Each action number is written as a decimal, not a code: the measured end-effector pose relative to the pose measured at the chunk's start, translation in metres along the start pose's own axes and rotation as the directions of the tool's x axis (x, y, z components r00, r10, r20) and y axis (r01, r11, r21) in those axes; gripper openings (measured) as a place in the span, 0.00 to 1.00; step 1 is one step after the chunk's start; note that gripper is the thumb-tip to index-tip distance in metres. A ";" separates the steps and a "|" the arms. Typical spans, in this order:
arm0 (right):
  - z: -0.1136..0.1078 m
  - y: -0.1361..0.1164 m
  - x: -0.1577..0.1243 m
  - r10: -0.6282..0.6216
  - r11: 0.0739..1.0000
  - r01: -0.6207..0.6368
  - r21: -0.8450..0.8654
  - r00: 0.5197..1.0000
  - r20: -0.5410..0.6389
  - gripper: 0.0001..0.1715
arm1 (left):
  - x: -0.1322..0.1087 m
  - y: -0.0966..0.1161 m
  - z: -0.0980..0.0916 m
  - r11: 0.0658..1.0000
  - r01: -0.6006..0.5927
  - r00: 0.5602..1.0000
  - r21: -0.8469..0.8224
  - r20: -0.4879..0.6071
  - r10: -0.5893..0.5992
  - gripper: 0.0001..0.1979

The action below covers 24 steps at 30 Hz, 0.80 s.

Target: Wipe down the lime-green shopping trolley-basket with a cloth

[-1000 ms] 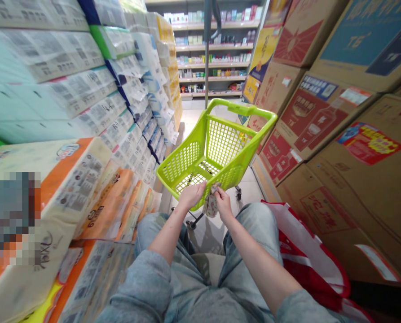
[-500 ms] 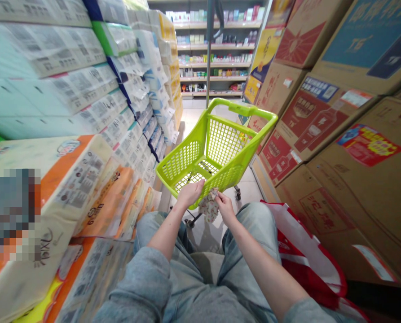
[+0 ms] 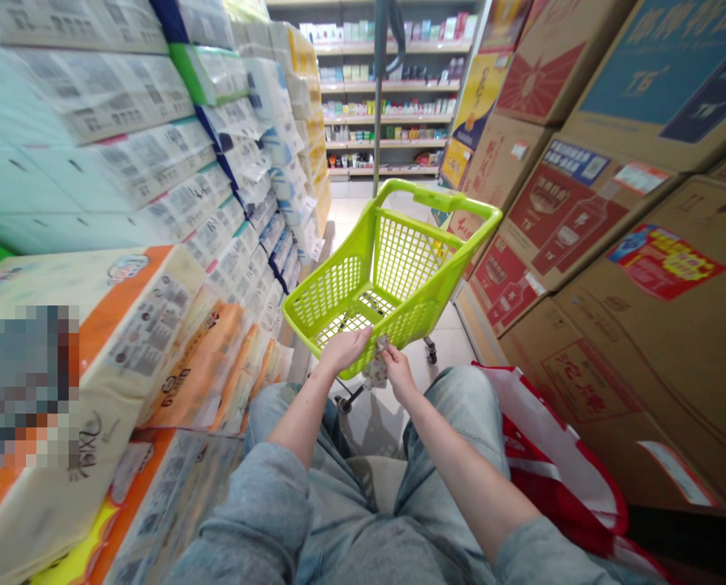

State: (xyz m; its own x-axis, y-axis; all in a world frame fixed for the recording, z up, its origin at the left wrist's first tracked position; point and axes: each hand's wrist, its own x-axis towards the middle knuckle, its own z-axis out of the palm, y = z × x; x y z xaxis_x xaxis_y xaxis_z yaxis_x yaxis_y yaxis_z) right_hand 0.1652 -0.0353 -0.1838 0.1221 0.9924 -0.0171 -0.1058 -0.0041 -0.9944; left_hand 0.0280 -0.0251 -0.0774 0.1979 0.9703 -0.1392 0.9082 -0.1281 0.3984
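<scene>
A lime-green plastic shopping cart (image 3: 399, 268) stands in the aisle just ahead of my knees. My left hand (image 3: 343, 349) grips the cart's near rim, fingers curled over it. Beside it, my right hand (image 3: 396, 370) is closed on a small patterned cloth (image 3: 376, 370) and presses it against the outer face of the near rim. The basket looks bare inside. I sit low, with my jeans-clad legs below the hands.
Stacked tissue-paper packs (image 3: 155, 244) wall the left side. Cardboard cartons (image 3: 612, 244) are piled on the right. A red and white bag (image 3: 551, 455) lies by my right leg. Far shelves (image 3: 387, 106) with small goods and a metal pole (image 3: 378, 89) close the aisle's end.
My right hand has moved the cloth slightly up and left against the cart's rim, bunching it tighter. The left hand has stayed on the rim and the cart has not moved.
</scene>
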 end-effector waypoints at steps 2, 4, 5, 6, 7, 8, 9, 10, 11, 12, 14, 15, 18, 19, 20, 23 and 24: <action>-0.004 -0.002 0.000 -0.003 1.000 0.003 -0.007 0.999 0.036 0.20 | 0.000 -0.002 -0.001 0.999 -0.032 0.999 -0.007 0.019 0.032 0.35; -0.007 -0.004 -0.003 -0.009 0.999 0.011 -0.038 0.998 0.056 0.18 | 0.000 -0.003 -0.001 0.999 -0.048 0.998 -0.011 0.032 0.049 0.34; -0.009 -0.005 -0.005 -0.013 0.998 0.016 -0.053 0.998 0.054 0.17 | -0.001 -0.003 -0.001 0.999 -0.046 0.998 -0.012 0.035 0.047 0.34; -0.009 -0.006 -0.008 -0.018 0.998 0.021 -0.062 0.999 0.043 0.17 | -0.001 -0.003 -0.001 0.999 -0.041 0.999 -0.013 0.035 0.041 0.34; -0.009 -0.006 -0.011 -0.024 0.998 0.026 -0.061 0.999 0.031 0.17 | -0.002 -0.003 -0.001 0.999 -0.036 0.999 -0.014 0.035 0.036 0.34; -0.007 -0.006 -0.015 -0.030 0.998 0.031 -0.050 0.999 0.022 0.17 | -0.003 -0.003 0.000 0.999 -0.029 0.999 -0.015 0.035 0.029 0.34; -0.005 -0.006 -0.018 -0.036 0.999 0.036 -0.032 0.999 0.018 0.17 | -0.003 -0.002 0.000 1.000 -0.023 0.999 -0.014 0.036 0.023 0.34; -0.002 -0.006 -0.020 -0.043 0.999 0.043 -0.011 0.999 0.020 0.18 | -0.004 -0.001 0.000 1.000 -0.019 0.999 -0.013 0.038 0.020 0.35; 0.001 -0.005 -0.022 -0.051 0.999 0.051 0.007 0.998 0.025 0.18 | -0.004 -0.001 0.000 1.000 -0.018 0.999 -0.012 0.045 0.019 0.35; 0.004 -0.005 -0.023 -0.058 0.998 0.058 0.019 0.998 0.030 0.18 | -0.004 0.000 0.000 1.000 -0.017 0.998 -0.011 0.055 0.018 0.35; 0.009 -0.006 -0.023 -0.064 0.998 0.064 0.021 0.998 0.023 0.18 | -0.004 0.001 0.000 1.000 -0.018 0.997 -0.012 0.077 0.019 0.36; 0.010 -0.006 -0.021 -0.064 0.998 0.064 0.016 0.998 0.015 0.18 | -0.004 0.001 0.000 1.000 -0.022 0.996 -0.013 0.085 0.023 0.36; 0.011 -0.009 -0.017 -0.055 0.998 0.055 0.001 0.998 0.022 0.16 | -0.005 0.002 0.000 0.999 -0.029 0.996 -0.015 0.083 0.031 0.35; 0.010 -0.010 -0.016 -0.049 0.999 0.049 -0.003 0.998 0.037 0.15 | -0.005 0.002 0.000 0.999 -0.030 0.997 -0.015 0.077 0.031 0.35; 0.010 -0.012 -0.015 -0.042 0.999 0.043 -0.008 0.998 0.053 0.15 | -0.006 0.002 0.001 1.000 -0.027 0.997 -0.014 0.072 0.028 0.36; 0.009 -0.015 -0.016 -0.025 1.000 0.026 -0.009 0.996 0.088 0.15 | -0.006 0.003 0.001 1.000 -0.007 0.998 -0.013 0.070 0.008 0.37; 0.008 -0.016 -0.017 -0.023 1.000 0.024 -0.004 0.995 0.093 0.15 | -0.007 0.003 0.001 1.000 0.003 0.997 -0.014 0.073 -0.002 0.37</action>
State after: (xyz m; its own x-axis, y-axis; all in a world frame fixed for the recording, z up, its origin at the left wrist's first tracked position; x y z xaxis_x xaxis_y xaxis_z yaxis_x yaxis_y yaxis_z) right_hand 0.1568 -0.0514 -0.1672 0.0320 0.9994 0.0160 -0.0990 0.0191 -0.9949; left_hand 0.0297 -0.0320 -0.0765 0.2223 0.9531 -0.2054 0.9037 -0.1224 0.4102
